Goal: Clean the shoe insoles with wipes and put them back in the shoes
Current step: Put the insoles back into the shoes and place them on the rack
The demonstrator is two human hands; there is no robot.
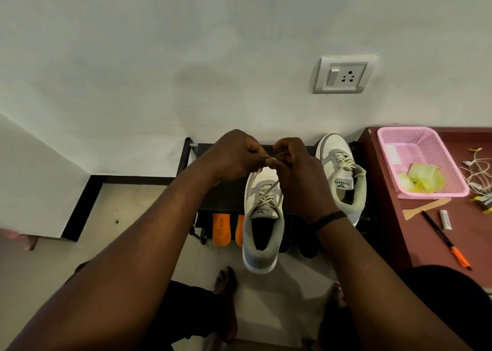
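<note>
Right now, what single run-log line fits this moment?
left hand: pinches laces | right hand: pinches laces | near shoe: on rack | orange insoles: out, below

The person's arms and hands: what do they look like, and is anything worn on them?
Both arms are bare from the hands up to the frame's edge; no sleeves show. The right hand has a thin dark band around its wrist. The left hand wears nothing visible: no gloves, rings or watch.
</note>
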